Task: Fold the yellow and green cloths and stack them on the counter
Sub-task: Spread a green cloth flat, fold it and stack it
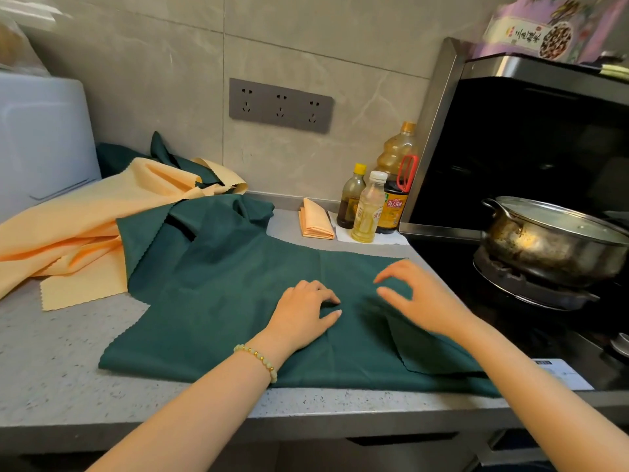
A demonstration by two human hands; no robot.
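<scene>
A dark green cloth (231, 301) lies spread over the grey speckled counter (61, 369), its right part doubled over near the stove. My left hand (303, 315) rests on it at the middle, fingers curled against the fabric and seeming to pinch a small fold. Just to the right, my right hand (418, 294) hovers over the cloth with fingers spread and relaxed, holding nothing. A crumpled yellow cloth (78, 226) is heaped at the left, mixed with another green cloth (177, 158) by the wall. One folded yellow cloth (315, 219) sits near the bottles.
Three bottles (371, 206) of oil and sauce stand at the back right on a white paper. A metal pot (551, 240) sits on the black stove to the right. A white appliance (41, 137) stands at the far left. A socket strip (280, 105) is on the tiled wall.
</scene>
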